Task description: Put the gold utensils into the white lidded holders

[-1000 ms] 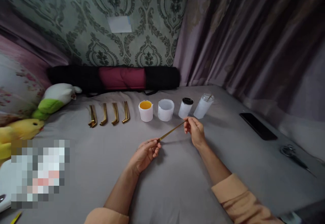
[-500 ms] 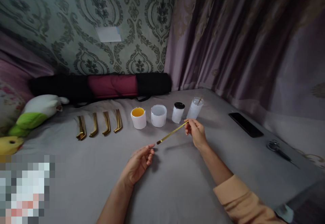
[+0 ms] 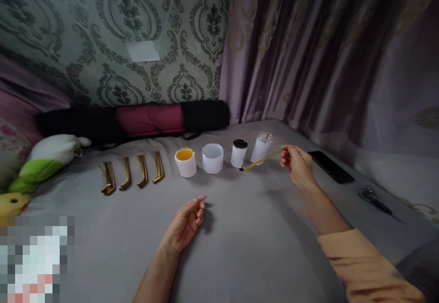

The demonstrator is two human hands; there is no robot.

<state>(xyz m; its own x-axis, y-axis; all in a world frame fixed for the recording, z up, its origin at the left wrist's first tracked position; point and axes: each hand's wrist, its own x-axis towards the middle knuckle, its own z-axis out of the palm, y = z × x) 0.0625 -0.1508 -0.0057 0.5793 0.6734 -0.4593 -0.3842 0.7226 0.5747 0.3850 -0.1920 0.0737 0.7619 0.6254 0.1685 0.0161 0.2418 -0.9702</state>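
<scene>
1. out to the left of the right hand (image 3: 297,165), a slim gold-coloured stick-like brush (image 3: 255,163) with a dark tip is pinched by its handle end between thumb and fingers.
2. from that hand its long axis runs leftward and slightly toward the person; whether the tip touches the grey cloth (image 3: 236,248), i cannot tell.
3. well apart from it, the left hand (image 3: 187,223) holds nothing, fingers loosely curled; the tip lies beyond it and to its right.
4. left of the right hand, the white cylindrical black-mouthed can (image 3: 238,156) stands nearest the tip, with the white-wrapped, clear-rimmed tall jar (image 3: 262,148) behind the handle.
5. just beyond the right hand lies a flat black phone (image 3: 331,166).
</scene>
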